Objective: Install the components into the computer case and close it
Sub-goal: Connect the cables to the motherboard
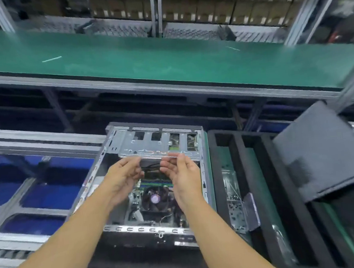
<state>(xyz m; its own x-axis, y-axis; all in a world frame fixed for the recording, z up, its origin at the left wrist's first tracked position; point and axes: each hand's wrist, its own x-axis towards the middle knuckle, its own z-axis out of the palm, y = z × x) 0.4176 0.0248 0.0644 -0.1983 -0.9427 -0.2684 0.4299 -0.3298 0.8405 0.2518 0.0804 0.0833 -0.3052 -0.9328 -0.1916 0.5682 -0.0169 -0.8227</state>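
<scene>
The open computer case [110, 146] lies flat in front of me, its silver drive cage [152, 144] at the far end. Inside are the motherboard, green memory sticks [156, 183] and a round CPU fan [155, 198]. My left hand [123, 178] and my right hand [183, 179] hover over the case with palms facing each other. Their fingertips reach the front lip of the drive cage. A dark part with black cables [151, 166] sits between them under that lip. The fingers are loosely curved; no firm grip shows.
A black foam tray [215, 173] to the right of the case holds a metal bracket with a circuit board [236, 211]. A dark grey panel [318, 152] leans over the tray's right side. Blue bins [51, 195] sit to the left. A green conveyor belt [167, 57] runs behind.
</scene>
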